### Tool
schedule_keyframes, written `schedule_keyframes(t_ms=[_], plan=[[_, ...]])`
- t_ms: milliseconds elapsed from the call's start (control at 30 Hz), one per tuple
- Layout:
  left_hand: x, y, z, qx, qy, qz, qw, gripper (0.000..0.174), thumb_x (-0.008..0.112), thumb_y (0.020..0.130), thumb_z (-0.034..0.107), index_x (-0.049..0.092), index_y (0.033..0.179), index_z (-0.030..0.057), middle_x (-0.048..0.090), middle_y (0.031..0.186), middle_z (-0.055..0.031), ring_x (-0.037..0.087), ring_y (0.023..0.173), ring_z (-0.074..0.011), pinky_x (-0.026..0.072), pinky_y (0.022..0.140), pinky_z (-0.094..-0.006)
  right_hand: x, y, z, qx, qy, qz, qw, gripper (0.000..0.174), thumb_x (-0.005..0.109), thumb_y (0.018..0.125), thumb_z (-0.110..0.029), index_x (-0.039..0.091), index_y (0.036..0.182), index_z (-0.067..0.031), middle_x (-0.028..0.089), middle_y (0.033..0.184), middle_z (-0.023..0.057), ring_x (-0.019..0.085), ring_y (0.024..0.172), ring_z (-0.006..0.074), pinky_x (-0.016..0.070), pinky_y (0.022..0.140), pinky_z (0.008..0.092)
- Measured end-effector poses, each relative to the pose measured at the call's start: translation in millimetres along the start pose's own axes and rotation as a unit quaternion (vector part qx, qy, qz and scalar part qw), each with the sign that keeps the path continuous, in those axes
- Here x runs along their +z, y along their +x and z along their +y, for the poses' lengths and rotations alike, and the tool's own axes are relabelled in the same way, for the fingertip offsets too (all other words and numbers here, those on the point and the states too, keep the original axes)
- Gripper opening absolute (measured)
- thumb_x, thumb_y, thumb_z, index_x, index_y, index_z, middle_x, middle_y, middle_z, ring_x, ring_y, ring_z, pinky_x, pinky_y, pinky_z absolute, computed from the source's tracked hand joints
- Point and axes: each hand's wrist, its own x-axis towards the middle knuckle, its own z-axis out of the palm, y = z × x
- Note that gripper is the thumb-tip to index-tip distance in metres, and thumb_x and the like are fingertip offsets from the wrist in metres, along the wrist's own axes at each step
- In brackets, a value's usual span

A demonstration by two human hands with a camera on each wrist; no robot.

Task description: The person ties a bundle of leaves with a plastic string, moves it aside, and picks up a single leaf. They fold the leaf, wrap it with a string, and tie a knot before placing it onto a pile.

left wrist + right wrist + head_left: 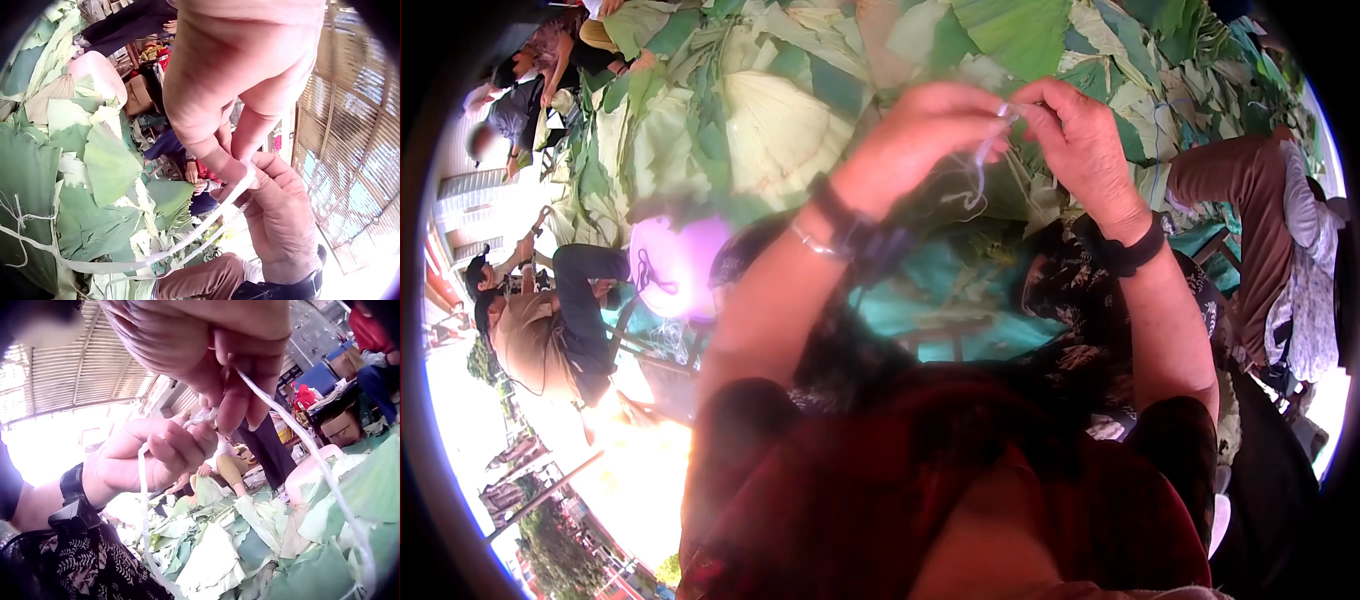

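Observation:
My left hand (pixel 935 125) and right hand (pixel 1080 140) meet in front of me, fingertips close together. Between them they pinch a white plastic string (pixel 979 178), thumbs and forefingers curled on it. Loose lengths of the string (pixel 150 262) hang in a long loop in the left wrist view. In the right wrist view the string (pixel 322 465) runs down from the right fingers, and a twisted bit shows at the left fingertips. Beneath the hands spreads a heap of large green leaves (pixel 785 130), some pale side up.
Several people sit around the leaf heap; one in brown trousers (pixel 1230 185) is close on the right. A pink plastic stool (pixel 680 268) stands at the left. A cardboard box (pixel 342 428) lies farther back.

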Motion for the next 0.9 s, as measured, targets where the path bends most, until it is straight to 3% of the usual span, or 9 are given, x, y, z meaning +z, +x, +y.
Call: schedule_keyframes(t_ms=[200, 400, 900], plan=[[-2, 1, 4, -0.029, 0.041, -0.012, 0.999, 0.023, 0.066, 0.090, 0.007, 0.065, 0.110, -0.0044, 0.070, 0.093, -0.0129, 0.069, 0.085, -0.0191, 0.0545, 0.079, -0.0286, -7, 3, 1, 0.003, 0.014, -0.046, 0.999, 0.004, 0.058, 0.089, -0.007, 0.059, 0.093, -0.0056, 0.065, 0.085, 0.0166, 0.064, 0.075, 0.0378, 0.0515, 0.064, 0.0387], [-4, 1, 2, -0.024, 0.191, 0.001, 0.981, 0.022, 0.065, 0.091, 0.008, 0.065, 0.108, -0.0067, 0.071, 0.091, -0.0133, 0.069, 0.078, -0.0177, 0.0553, 0.073, -0.0263, -8, 3, 1, 0.033, 0.004, -0.067, 0.997, 0.004, 0.057, 0.089, -0.007, 0.059, 0.093, -0.0056, 0.064, 0.083, 0.0168, 0.063, 0.073, 0.0372, 0.0506, 0.063, 0.0379], [-5, -2, 6, -0.002, 0.209, 0.083, 0.974, 0.020, 0.062, 0.092, 0.011, 0.065, 0.104, -0.0048, 0.069, 0.088, -0.0111, 0.068, 0.077, -0.0168, 0.0546, 0.069, -0.0270, -15, 7, 3, 0.081, 0.073, -0.071, 0.992, 0.005, 0.060, 0.088, -0.005, 0.060, 0.092, -0.0036, 0.065, 0.078, 0.0125, 0.063, 0.069, 0.0244, 0.0496, 0.067, 0.0311]])
